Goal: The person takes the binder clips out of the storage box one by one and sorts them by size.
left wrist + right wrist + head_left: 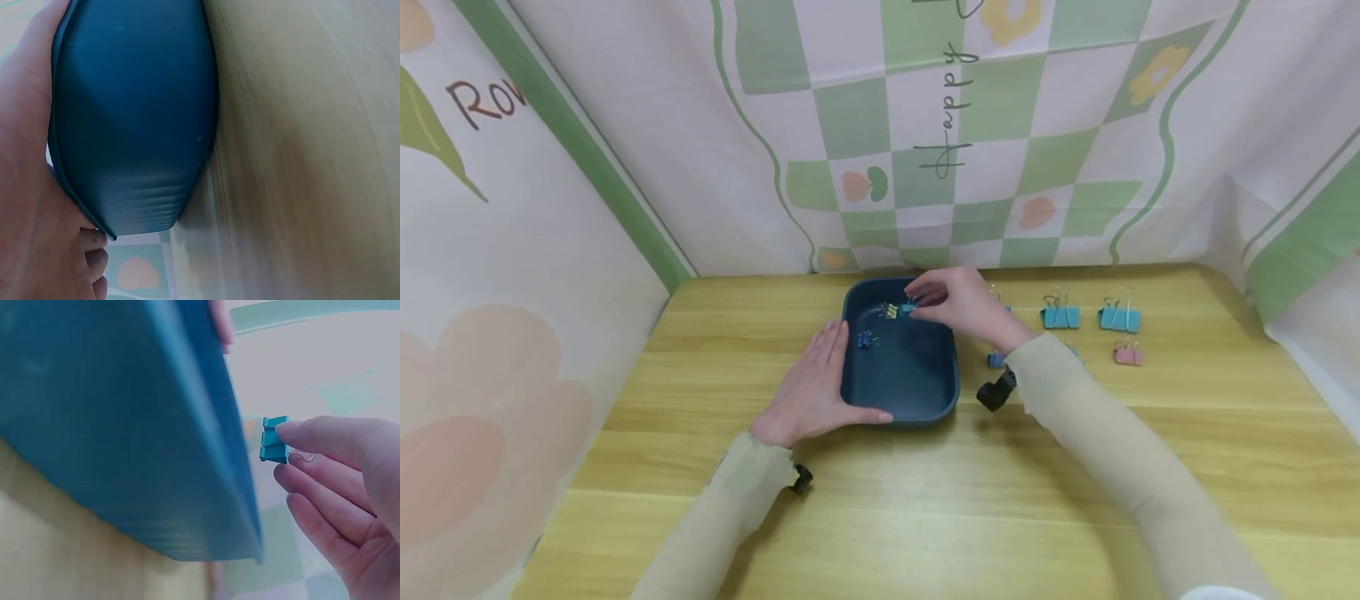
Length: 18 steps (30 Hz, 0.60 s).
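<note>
A dark blue tray (901, 379) sits on the table. My left hand (811, 385) rests against its left side with fingers straight, the thumb lying over the front rim. My right hand (958, 304) is above the far right part of the tray. Between its thumb and fingers it pinches a small teal binder clip (274, 440), whose wire handle points back towards the palm. Inside the tray lie a yellow binder clip (891, 312), close to the teal one in the head view, and a dark blue binder clip (866, 340).
Right of the tray stand larger teal binder clips (1061, 317), a pink binder clip (1128, 356) and a blue binder clip (996, 360). My right forearm partly covers others. A patterned cloth (925, 200) hangs along the table's back edge.
</note>
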Each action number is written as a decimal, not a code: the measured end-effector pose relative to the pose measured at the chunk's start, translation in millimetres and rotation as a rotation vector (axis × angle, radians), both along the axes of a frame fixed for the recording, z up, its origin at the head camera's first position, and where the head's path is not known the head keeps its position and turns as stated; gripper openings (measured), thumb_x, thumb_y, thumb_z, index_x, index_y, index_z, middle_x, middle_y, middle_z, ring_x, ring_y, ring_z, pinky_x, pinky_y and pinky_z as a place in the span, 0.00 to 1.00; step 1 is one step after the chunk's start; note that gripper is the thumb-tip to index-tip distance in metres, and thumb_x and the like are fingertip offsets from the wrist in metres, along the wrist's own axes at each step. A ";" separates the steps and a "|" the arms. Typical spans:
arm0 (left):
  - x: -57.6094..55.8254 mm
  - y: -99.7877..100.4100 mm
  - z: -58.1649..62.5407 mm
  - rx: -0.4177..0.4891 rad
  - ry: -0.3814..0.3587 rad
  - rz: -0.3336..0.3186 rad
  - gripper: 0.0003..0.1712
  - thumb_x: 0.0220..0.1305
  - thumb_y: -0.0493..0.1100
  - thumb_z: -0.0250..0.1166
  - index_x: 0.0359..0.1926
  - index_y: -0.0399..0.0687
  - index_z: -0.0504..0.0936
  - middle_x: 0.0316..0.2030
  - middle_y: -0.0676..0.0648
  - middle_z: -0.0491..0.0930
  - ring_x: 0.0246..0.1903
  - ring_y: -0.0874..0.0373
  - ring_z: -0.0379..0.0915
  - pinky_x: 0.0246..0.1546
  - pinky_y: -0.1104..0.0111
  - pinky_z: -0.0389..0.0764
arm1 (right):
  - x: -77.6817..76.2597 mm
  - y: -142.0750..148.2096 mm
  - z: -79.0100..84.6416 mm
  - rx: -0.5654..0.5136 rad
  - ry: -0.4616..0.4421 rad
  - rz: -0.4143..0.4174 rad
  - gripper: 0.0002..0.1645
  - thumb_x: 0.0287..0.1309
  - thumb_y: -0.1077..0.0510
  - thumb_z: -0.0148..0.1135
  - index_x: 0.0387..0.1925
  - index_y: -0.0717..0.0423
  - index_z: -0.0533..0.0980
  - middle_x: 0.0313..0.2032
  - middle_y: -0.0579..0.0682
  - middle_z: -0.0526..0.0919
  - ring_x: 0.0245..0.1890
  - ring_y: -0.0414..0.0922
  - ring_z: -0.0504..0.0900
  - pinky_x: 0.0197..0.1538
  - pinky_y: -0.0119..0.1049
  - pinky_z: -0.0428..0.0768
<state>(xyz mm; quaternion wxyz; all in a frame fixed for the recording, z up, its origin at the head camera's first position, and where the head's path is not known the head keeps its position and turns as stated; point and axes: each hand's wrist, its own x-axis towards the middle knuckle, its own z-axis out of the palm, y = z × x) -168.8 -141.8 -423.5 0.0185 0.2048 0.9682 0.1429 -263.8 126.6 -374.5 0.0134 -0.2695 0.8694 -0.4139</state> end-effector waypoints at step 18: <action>1.9 0.2 1.9 0.005 -0.010 0.003 0.86 0.37 0.95 0.51 0.81 0.40 0.37 0.81 0.43 0.34 0.78 0.54 0.26 0.75 0.64 0.36 | 15.0 50.2 33.1 -0.007 0.042 -0.117 0.19 0.58 0.61 0.76 0.51 0.55 0.84 0.46 0.52 0.88 0.44 0.47 0.87 0.48 0.45 0.85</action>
